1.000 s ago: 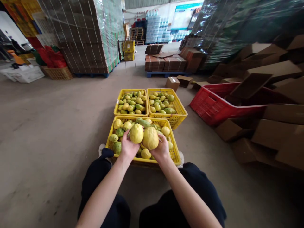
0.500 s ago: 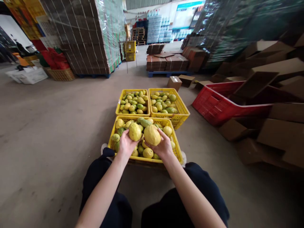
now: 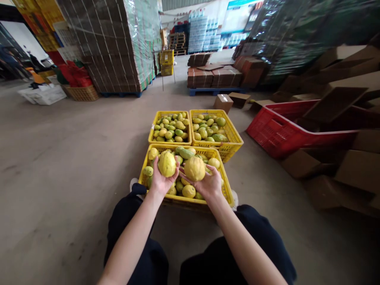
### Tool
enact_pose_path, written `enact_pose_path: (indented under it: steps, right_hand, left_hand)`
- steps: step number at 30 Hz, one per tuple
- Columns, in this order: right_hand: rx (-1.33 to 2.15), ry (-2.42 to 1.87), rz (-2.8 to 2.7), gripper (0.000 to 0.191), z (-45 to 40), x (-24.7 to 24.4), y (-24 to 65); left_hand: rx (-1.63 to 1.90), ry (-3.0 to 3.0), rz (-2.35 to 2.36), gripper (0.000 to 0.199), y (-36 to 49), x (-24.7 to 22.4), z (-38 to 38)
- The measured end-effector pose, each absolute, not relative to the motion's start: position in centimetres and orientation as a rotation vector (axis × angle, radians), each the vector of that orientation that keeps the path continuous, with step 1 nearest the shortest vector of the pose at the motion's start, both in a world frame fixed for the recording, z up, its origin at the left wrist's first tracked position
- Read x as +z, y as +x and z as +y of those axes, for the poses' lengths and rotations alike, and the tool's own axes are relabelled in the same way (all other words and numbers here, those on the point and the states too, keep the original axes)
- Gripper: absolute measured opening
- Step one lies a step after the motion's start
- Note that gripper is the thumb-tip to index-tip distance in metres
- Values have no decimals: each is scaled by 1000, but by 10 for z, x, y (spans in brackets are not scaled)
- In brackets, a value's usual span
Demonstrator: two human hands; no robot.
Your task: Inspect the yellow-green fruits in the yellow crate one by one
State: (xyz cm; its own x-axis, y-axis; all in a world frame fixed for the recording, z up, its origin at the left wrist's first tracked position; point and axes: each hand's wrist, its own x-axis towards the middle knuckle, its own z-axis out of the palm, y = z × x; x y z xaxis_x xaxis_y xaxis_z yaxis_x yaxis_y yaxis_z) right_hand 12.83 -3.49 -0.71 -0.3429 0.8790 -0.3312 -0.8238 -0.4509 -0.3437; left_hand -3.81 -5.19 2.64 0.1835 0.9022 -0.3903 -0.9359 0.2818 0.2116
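My left hand [image 3: 162,181] holds a round yellow-green fruit [image 3: 167,164], its fingers curled round the sides. Beside it, my right hand [image 3: 210,183] supports a larger yellow fruit [image 3: 194,168] on its palm and fingers, the thumb lifted away. Both fruits are above the near yellow crate [image 3: 228,190], which contains several yellow and green fruits and is partly hidden by my hands. Two more yellow crates of fruit stand behind it, one at the left [image 3: 151,130] and one at the right [image 3: 234,146].
A red crate [image 3: 267,130] stands to the right among open cardboard boxes [image 3: 350,170]. A small box [image 3: 223,103] and a blue pallet [image 3: 204,92] of flat cardboard are farther back. A wrapped stack [image 3: 103,47] rises at the back left.
The view has shifted slightly, so the crates appear farther right. Both fruits have turned a little and stand farther apart, and my right hand has opened more under its fruit.
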Motion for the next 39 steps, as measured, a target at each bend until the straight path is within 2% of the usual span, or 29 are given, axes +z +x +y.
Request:
enact_pose_path:
  steps: [3, 7, 19, 24, 34, 39]
  right_hand:
    - [1959, -556, -131, 36, -36, -2, 127]
    - [1942, -567, -139, 25, -34, -1, 126]
    - [1830, -609, -79, 47, -31, -6, 127]
    - [1838, -599, 10, 38, -38, 1, 123]
    - [1888, -439, -102, 35, -39, 3, 113]
    - [1895, -325, -157, 21, -33, -1, 111]
  left_hand:
    - [1311, -27, 557, 52, -37, 25, -52]
    - [1369, -9, 627, 43, -35, 24, -50]
    - [1434, -17, 566, 39, -35, 25, -49]
    - [1445, -30, 486, 42, -32, 24, -53]
    - [1412, -83, 497, 24, -18, 20, -56]
    - [1329, -18, 434, 23, -17, 17, -56]
